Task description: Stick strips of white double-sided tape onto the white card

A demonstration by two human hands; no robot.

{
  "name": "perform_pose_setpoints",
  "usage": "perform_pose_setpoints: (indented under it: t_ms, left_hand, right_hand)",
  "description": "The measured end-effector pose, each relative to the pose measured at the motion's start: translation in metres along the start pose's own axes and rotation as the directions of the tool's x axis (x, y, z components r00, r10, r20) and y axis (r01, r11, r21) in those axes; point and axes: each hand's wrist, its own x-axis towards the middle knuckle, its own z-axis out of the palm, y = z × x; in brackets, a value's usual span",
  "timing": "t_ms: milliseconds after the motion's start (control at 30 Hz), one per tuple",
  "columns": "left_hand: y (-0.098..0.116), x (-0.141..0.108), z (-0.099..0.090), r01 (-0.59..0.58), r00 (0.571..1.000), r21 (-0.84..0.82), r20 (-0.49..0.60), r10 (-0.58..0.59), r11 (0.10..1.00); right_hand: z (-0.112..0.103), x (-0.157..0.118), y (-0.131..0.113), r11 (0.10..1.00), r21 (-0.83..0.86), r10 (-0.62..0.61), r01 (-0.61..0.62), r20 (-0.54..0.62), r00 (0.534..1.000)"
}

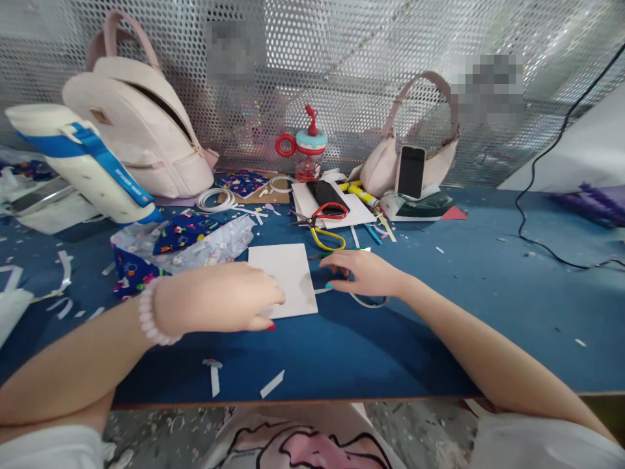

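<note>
A rectangular piece of white card (290, 273) lies flat on the blue tabletop in front of me. My left hand (227, 296) rests over its left part, palm down, fingers bent and thumb apart; its fingertips are partly hidden. Just right of the card, my right hand (366, 270) is low over the table with index finger and thumb spread apart. A thin pale strip (370, 303) curls out beneath it, and what lies under the palm is mostly hidden. Scissors with red and yellow handles (328, 228) lie behind, blades pointing left.
Crumpled patterned wrapping paper (195, 244) lies left of the card. Behind are a white bottle (81, 163), backpack (141, 130), red-handled cup (310, 153), handbag (383, 163) and phone (410, 172). Paper scraps (272, 384) are scattered about; a black cable (541, 241) runs at right.
</note>
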Motion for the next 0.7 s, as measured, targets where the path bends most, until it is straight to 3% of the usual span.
perform_pose_setpoints:
  t_ms: [133,367,533,700]
  left_hand:
    - [0.006,0.029,0.012,0.051,0.997,0.078,-0.061,-0.047,0.996]
    - [0.007,0.046,0.025,0.11,0.989,0.098,-0.111,-0.099,0.989]
    - [-0.009,0.045,0.017,0.063,0.998,0.093,-0.033,-0.06,0.994]
    - [-0.025,0.043,0.009,0.149,0.983,-0.015,0.111,-0.146,0.989]
  right_hand:
    - [0.004,0.002,0.025,0.99,-0.128,0.03,-0.055,-0.189,0.982]
    - [0.011,0.004,0.044,0.971,-0.235,0.014,-0.05,-0.153,0.988]
    - [0.013,0.003,0.042,0.931,-0.362,-0.03,-0.031,-0.162,0.986]
    - [0.014,0.001,0.039,0.931,-0.362,-0.124,0.033,-0.231,0.965]
